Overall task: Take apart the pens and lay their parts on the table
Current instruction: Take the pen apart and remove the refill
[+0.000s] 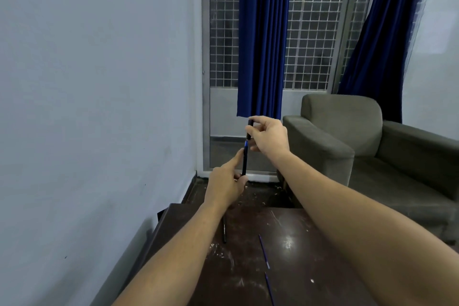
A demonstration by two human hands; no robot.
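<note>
I hold a dark pen (245,156) upright in the air above the far end of the table. My left hand (227,185) grips the lower part of its barrel, with the forefinger stretched up along it. My right hand (268,136) pinches the black cap end at the top; a blue band shows between the two hands. On the dark brown table (298,251) lie a black pen barrel (224,231) and two thin blue refills (263,251) (269,288).
A pale wall runs along the left side of the table. A grey sofa (372,156) stands to the right. Blue curtains (263,37) hang over a grilled window ahead. The table top is scratched and speckled with white bits.
</note>
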